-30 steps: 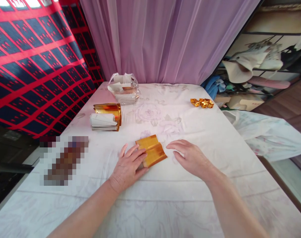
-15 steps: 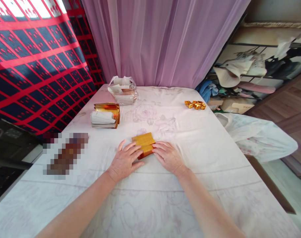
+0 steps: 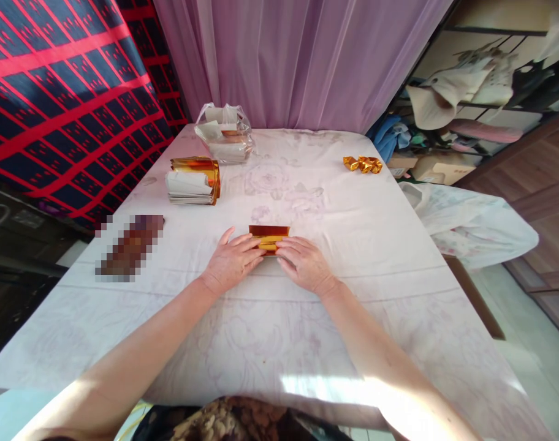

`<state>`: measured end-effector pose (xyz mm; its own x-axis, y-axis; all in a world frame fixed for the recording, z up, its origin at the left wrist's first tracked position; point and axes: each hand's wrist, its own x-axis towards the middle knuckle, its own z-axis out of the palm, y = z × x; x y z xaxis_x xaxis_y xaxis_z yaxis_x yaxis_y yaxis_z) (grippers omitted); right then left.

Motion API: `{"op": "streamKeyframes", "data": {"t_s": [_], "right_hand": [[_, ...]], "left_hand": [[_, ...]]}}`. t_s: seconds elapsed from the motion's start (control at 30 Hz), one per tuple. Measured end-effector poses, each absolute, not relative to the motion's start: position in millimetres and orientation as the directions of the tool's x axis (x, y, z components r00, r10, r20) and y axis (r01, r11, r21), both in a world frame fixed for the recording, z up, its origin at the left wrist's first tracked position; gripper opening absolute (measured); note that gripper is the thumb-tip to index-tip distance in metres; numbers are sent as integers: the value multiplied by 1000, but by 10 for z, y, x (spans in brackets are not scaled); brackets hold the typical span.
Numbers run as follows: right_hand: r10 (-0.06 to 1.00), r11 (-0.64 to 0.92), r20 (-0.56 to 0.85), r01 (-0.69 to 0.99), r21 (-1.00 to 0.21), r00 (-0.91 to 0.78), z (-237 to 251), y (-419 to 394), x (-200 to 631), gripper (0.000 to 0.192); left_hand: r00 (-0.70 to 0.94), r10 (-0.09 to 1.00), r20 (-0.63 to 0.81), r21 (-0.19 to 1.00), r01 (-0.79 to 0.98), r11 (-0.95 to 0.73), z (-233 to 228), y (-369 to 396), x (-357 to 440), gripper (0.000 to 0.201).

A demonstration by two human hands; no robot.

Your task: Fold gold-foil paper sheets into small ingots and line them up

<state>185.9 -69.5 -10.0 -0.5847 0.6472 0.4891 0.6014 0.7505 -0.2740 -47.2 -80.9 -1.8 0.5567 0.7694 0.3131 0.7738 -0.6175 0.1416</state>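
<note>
Both hands lie palm-down on the white cloth-covered table (image 3: 270, 343), fingers stretched nearly flat. The left hand (image 3: 231, 260) and right hand (image 3: 304, 264) press their fingertips onto the near edge of a folded gold foil sheet (image 3: 269, 236), which sits just beyond them, between the two hands; neither grips it. Bare cloth lies open all around. Farther left stands a stack of foil papers (image 3: 193, 180), beyond it a clear plastic bag (image 3: 224, 133). Far right lie folded gold pieces (image 3: 363, 164), near the table's edge.
</note>
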Motion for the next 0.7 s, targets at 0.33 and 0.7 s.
{"op": "streamKeyframes", "data": {"t_s": [0.33,0.7], "right_hand": [[751,654,371,692,-305,-546,-161,-563,1838,26],[656,745,465,609,-273,-594,-103,-692,1986,21]], "left_hand": [[503,843,192,233,811,-537,-30,-723,-438,42],[516,822,240,227,794,-564,-35,-882,-358,31]]}}
